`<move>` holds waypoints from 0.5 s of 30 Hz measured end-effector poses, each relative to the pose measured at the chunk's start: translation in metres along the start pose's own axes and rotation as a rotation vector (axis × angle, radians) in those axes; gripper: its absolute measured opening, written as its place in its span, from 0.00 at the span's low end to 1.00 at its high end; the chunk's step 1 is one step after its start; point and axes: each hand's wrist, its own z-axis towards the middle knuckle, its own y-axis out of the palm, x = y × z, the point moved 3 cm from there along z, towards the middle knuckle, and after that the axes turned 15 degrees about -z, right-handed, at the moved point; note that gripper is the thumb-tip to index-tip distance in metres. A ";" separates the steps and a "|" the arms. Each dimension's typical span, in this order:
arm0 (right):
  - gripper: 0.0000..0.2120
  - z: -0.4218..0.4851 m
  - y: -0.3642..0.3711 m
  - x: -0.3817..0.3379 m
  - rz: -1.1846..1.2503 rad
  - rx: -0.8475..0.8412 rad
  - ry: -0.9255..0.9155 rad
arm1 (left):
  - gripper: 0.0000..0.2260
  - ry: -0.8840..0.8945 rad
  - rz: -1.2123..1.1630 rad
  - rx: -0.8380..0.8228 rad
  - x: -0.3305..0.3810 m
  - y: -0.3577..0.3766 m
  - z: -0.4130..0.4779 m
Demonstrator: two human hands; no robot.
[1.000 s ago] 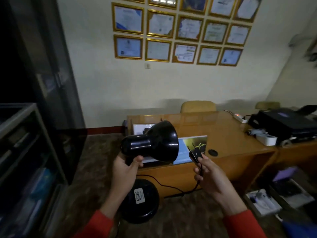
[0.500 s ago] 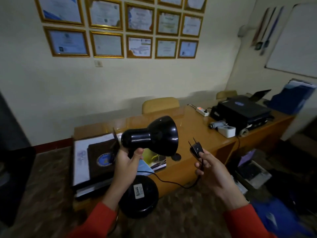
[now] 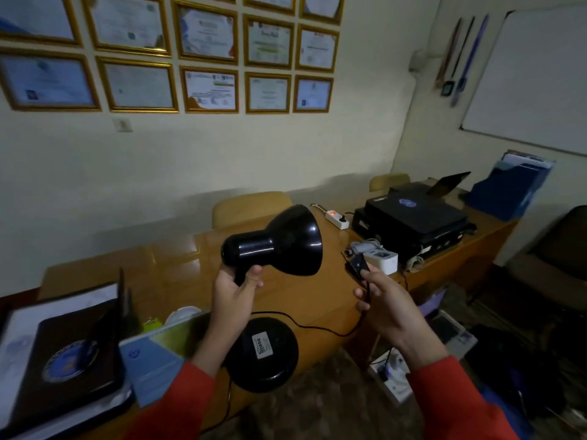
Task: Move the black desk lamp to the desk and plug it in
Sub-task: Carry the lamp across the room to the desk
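The black desk lamp (image 3: 279, 241) is held in the air over the wooden desk (image 3: 178, 265), its shade pointing right. My left hand (image 3: 233, 296) grips its neck just under the shade. The round black base (image 3: 263, 354) with a white label hangs below, tilted toward me. My right hand (image 3: 384, 304) holds the lamp's black plug (image 3: 358, 265) with the prongs pointing up and away. The black cord (image 3: 317, 327) loops from the base to the plug. A white power strip (image 3: 337, 218) with a red lit switch lies at the desk's far side.
A black printer (image 3: 413, 217) and a white box (image 3: 381, 260) sit on the right part of the desk. A dark folder and papers (image 3: 63, 354) lie at the left. Two tan chairs (image 3: 251, 206) stand behind the desk. Boxes sit on the floor at the right.
The desk has come closer and the view has swung right. The lamp and plug stay in my hands and now hang over the desk top, nearer the power strip.
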 end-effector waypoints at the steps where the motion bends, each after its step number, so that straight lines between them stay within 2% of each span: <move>1: 0.18 0.011 -0.009 -0.004 -0.004 0.010 -0.003 | 0.30 -0.002 0.006 0.000 -0.009 0.009 0.007; 10: 0.17 0.127 -0.075 -0.026 -0.019 0.046 0.021 | 0.28 -0.038 -0.033 -0.006 -0.097 0.080 0.081; 15: 0.14 0.202 -0.103 -0.040 -0.006 0.042 0.055 | 0.32 -0.100 -0.057 0.012 -0.148 0.111 0.133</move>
